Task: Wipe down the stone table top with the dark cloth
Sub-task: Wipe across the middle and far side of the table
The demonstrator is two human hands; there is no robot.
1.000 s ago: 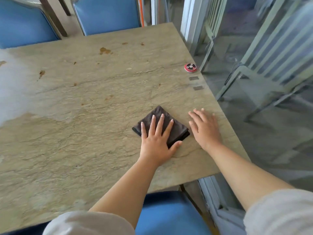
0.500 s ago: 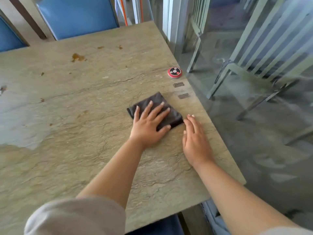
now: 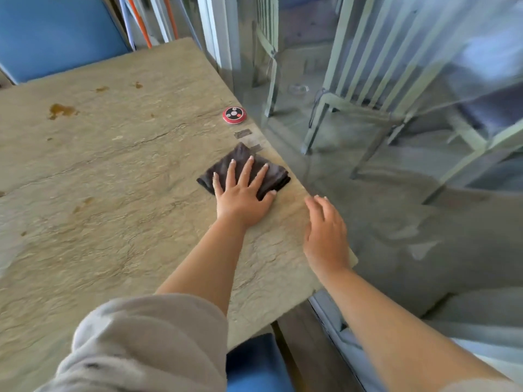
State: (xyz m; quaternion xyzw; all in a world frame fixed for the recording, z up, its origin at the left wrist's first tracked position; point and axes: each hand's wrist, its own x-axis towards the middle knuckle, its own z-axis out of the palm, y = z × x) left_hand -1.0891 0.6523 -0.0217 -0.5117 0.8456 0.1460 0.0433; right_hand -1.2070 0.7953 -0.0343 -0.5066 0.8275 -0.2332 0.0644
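Cloth [image 3: 268,172] pushed further out since a second ago, now near tabletop [image 3: 127,222] right edge, short of the red call button [image 3: 234,115]. Left hand [image 3: 243,198] presses flat, fingers spread. Right hand [image 3: 325,230] relaxed, straight-fingered, at the edge. Brown stains far left untouched; wiping is early.

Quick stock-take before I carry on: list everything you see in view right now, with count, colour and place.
stone table top: one, beige-tan with veins, fills the left and centre.
dark cloth: one, dark brown, folded, near the table's right edge.
round button device: one, red and black, by the right edge beyond the cloth.
grey patches: two, on the table between the device and the cloth.
brown stains: several, far left part of the table.
blue chairs: two, one at the far side, one at the near edge.
pale green chairs: at least two, seen to the right.
left hand: flat, pressing on the cloth.
right hand: open, at the table's right edge.
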